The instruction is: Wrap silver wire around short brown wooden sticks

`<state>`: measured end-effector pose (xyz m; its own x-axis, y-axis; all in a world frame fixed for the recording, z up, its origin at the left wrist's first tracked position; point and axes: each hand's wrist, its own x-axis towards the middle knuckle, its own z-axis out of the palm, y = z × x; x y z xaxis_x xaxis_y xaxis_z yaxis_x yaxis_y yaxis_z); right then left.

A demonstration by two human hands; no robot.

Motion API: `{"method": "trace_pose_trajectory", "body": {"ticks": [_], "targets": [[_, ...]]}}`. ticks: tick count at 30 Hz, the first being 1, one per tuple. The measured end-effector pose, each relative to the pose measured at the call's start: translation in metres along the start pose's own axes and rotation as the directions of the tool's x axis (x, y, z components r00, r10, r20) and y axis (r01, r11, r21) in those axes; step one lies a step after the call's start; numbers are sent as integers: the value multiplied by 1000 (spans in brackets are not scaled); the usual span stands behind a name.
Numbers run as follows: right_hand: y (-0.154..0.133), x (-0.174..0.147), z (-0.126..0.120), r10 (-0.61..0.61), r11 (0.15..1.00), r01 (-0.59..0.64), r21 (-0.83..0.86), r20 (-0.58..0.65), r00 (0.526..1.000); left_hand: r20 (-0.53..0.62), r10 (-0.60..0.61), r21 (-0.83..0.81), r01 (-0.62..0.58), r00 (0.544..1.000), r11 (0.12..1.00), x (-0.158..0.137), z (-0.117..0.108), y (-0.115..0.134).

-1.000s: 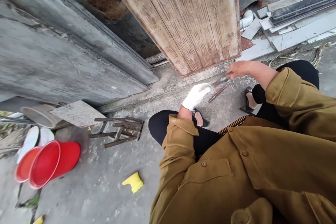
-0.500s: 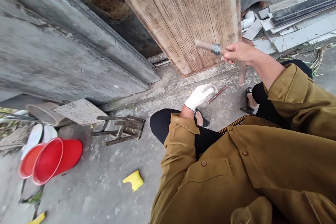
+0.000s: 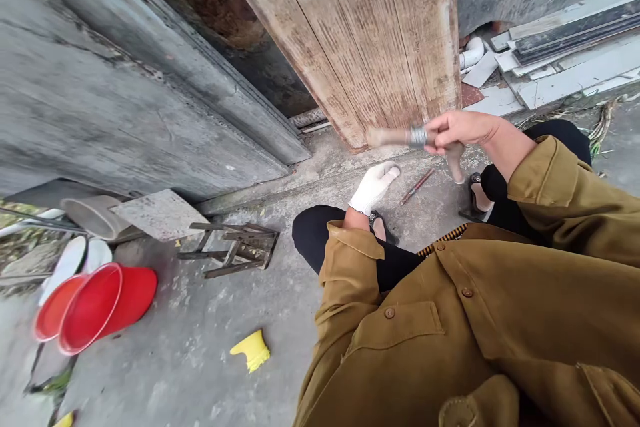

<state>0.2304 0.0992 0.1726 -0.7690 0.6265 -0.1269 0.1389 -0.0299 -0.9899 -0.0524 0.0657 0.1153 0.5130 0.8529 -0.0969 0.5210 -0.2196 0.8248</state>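
My right hand [image 3: 457,130] is bare and wrapped round a wooden stick [image 3: 387,138] with silvery wire [image 3: 417,136] wound about it. A pale stub of wood [image 3: 455,165] sticks down below the hand. The stick's far end, blurred, overlaps the bottom of the plank door [image 3: 370,33]. My left hand [image 3: 373,187] wears a white glove with a greyish fingertip area. Its fingers are bent together low over the concrete, and whether they hold anything is hidden. Between my feet, a thin reddish-brown rod [image 3: 417,187] lies on the ground, apart from both hands.
To the left stand a small wooden stool [image 3: 240,247], red buckets [image 3: 137,293] and a grey tub [image 3: 95,213]. A yellow glove-like piece [image 3: 253,349] lies on the concrete. White boards [image 3: 555,87] and a white pipe [image 3: 473,52] are at the right wall.
My right hand has come down with the stick, whose far end dropped from over the planks to near the door's bottom edge. My gloved left hand has hardly moved.
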Motion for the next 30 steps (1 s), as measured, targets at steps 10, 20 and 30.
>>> {"method": "trace_pose_trajectory", "body": {"ticks": [10, 20, 30], "targets": [[28, 16, -10, 196, 652, -562, -509, -602, 774, 228, 118, 194, -164, 967, 967, -9, 21, 19], [21, 1, -2, 395, 877, -229, -423, 361, 845, -217, 3, 408, 87, 976, 909, 5, -4, 6], [19, -9, -37, 75, 959, -233, -161, -650, 756, 242, 72, 204, -124, 967, 971, 6, 30, 16]]}}
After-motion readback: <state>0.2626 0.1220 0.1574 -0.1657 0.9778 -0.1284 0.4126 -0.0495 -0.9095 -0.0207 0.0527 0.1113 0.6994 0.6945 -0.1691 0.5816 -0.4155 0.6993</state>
